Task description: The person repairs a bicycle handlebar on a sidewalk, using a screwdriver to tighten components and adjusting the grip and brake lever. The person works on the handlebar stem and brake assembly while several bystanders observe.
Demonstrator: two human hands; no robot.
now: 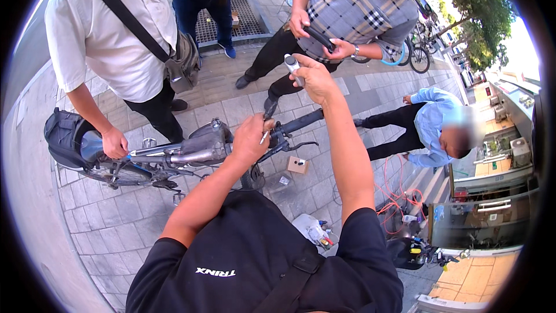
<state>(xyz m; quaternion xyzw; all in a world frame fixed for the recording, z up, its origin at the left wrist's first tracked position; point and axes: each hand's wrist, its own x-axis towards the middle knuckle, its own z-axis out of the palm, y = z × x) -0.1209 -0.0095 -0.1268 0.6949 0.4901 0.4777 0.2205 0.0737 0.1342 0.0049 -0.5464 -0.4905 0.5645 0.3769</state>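
OK | my right hand (pixel 317 81) pinches silver cylinder (pixel 293 68) (raised, likely to clear bike (pixel 202 146)) | left hand (pixel 250 136) curled round slim pale rod (pixel 264 138)

Downward fisheye view from head height

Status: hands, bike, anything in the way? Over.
Left hand at handlebar, hold unclear. Right hand raised, gripping grey cylinder. Bike below; another person's hand at its rear.
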